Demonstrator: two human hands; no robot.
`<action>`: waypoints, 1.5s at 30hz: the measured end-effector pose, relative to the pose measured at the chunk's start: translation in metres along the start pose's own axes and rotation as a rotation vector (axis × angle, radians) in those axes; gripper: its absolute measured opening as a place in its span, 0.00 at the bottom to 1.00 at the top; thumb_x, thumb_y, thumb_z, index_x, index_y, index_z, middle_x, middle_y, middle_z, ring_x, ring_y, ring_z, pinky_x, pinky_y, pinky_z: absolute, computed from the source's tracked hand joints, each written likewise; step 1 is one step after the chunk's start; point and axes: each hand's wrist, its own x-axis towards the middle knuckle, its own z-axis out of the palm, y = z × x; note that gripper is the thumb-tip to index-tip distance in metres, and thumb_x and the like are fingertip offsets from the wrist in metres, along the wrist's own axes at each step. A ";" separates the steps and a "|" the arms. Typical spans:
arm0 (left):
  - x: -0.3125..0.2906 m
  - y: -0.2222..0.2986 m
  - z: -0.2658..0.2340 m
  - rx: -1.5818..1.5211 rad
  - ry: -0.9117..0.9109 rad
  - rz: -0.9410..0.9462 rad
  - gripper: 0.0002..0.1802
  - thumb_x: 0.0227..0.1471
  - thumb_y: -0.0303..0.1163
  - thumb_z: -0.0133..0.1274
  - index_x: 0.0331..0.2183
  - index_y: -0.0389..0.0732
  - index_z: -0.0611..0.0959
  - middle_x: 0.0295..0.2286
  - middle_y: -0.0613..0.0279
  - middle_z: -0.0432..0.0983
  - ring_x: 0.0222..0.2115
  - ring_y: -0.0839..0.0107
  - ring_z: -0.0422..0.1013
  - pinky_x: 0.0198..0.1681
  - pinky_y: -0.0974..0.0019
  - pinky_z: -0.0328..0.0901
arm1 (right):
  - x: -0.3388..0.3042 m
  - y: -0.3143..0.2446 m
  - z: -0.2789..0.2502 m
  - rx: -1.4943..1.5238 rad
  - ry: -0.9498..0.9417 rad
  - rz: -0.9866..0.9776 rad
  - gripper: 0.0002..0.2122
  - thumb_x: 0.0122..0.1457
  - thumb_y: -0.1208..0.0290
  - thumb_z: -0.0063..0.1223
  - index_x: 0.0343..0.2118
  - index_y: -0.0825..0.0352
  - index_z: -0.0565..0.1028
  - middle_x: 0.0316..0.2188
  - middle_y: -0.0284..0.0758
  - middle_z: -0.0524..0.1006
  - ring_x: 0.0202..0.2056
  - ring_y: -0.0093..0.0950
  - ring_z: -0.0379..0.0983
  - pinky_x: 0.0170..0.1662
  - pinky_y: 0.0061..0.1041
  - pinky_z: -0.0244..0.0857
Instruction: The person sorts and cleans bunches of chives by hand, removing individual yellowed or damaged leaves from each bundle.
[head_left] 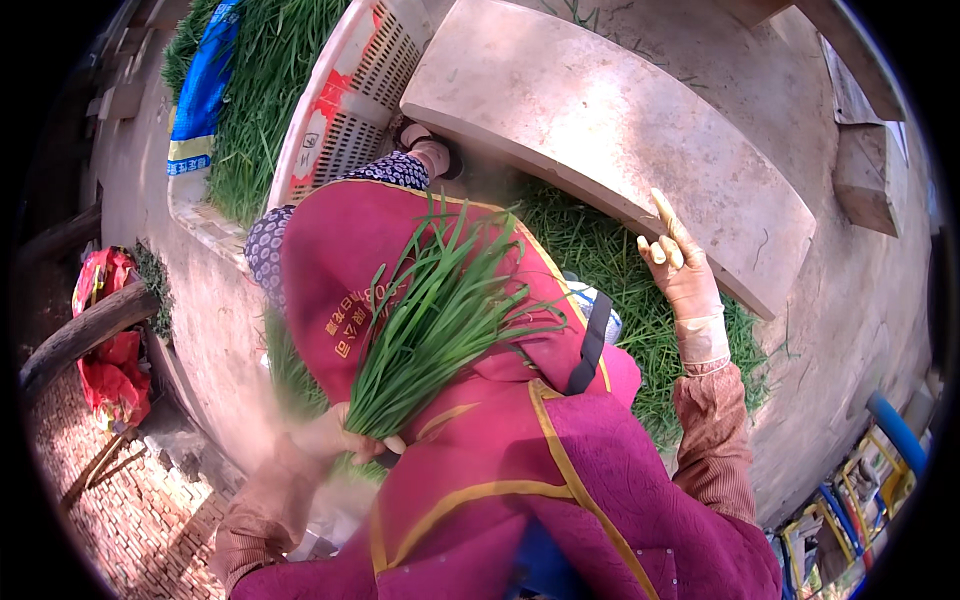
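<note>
A bunch of long, flat green chives (430,325) fans out over my maroon apron, its leaf tips toward the upper right. My left hand (345,436), blurred by motion, is closed around the lower end of the bunch. Raised at the right, my right hand (681,262) wears a thin pale glove. One finger points up and the others are partly bent, with nothing visible in them. It is beside the near right edge of a pale stone slab (610,110). Loose chives (655,345) lie heaped below that hand.
A white plastic basket (345,120) with red patches stands at the upper left. Beside it are a large chive pile (260,110) and a blue sack (208,75). A log (90,335) and red packaging (112,370) lie at the left; a blue tube (895,430) is at the right.
</note>
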 end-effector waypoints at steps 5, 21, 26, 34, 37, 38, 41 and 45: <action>0.004 -0.023 -0.026 0.045 -0.038 0.017 0.20 0.40 0.13 0.55 0.40 0.32 0.78 0.33 0.52 0.80 0.17 0.74 0.69 0.20 0.72 0.64 | -0.011 0.004 0.046 -0.407 0.059 0.013 0.20 0.62 0.65 0.48 0.51 0.76 0.70 0.16 0.25 0.69 0.25 0.19 0.70 0.49 0.29 0.64; 0.006 -0.030 -0.033 -0.018 -0.088 0.058 0.20 0.39 0.14 0.55 0.40 0.32 0.78 0.33 0.50 0.79 0.19 0.75 0.69 0.21 0.73 0.65 | -0.031 0.051 0.142 -1.711 -0.414 -0.494 0.12 0.41 0.60 0.68 0.28 0.59 0.83 0.19 0.31 0.78 0.19 0.26 0.71 0.34 0.23 0.61; 0.006 -0.024 -0.028 0.022 -0.129 0.079 0.18 0.39 0.13 0.51 0.38 0.33 0.79 0.36 0.55 0.79 0.21 0.78 0.67 0.24 0.74 0.64 | -0.022 0.069 0.138 -1.494 -0.246 -0.263 0.07 0.44 0.68 0.66 0.22 0.66 0.81 0.19 0.36 0.79 0.20 0.29 0.74 0.30 0.25 0.67; 0.010 -0.031 -0.030 0.039 -0.088 0.112 0.16 0.41 0.19 0.56 0.37 0.32 0.79 0.32 0.51 0.79 0.20 0.76 0.68 0.22 0.74 0.63 | -0.024 0.087 0.137 -1.545 -0.063 -0.429 0.04 0.45 0.74 0.63 0.19 0.67 0.79 0.19 0.36 0.78 0.21 0.30 0.72 0.30 0.26 0.66; 0.012 -0.032 -0.027 0.005 -0.086 0.161 0.15 0.41 0.22 0.60 0.36 0.31 0.79 0.31 0.49 0.79 0.19 0.76 0.68 0.21 0.74 0.63 | -0.025 0.098 0.131 -1.521 0.070 -0.517 0.04 0.46 0.74 0.63 0.19 0.67 0.79 0.18 0.36 0.77 0.22 0.30 0.71 0.31 0.26 0.65; 0.013 -0.031 -0.024 -0.012 -0.092 0.177 0.15 0.41 0.23 0.61 0.36 0.32 0.79 0.30 0.50 0.79 0.19 0.76 0.67 0.21 0.74 0.63 | -0.026 0.098 0.131 -1.492 0.127 -0.486 0.04 0.46 0.74 0.63 0.19 0.67 0.79 0.18 0.36 0.77 0.21 0.29 0.71 0.31 0.26 0.65; 0.011 -0.021 -0.013 -0.021 -0.072 0.124 0.13 0.41 0.19 0.53 0.34 0.32 0.81 0.31 0.56 0.80 0.21 0.80 0.67 0.24 0.76 0.62 | -0.027 0.098 0.132 -1.429 0.230 -0.409 0.05 0.47 0.75 0.62 0.19 0.68 0.79 0.17 0.35 0.76 0.21 0.26 0.70 0.30 0.24 0.64; 0.012 -0.012 -0.006 0.011 -0.058 0.075 0.12 0.40 0.19 0.54 0.33 0.32 0.81 0.30 0.56 0.80 0.19 0.80 0.66 0.23 0.76 0.61 | -0.023 0.090 0.118 -1.367 0.298 -0.358 0.06 0.49 0.72 0.61 0.19 0.67 0.78 0.17 0.36 0.78 0.17 0.23 0.69 0.24 0.22 0.64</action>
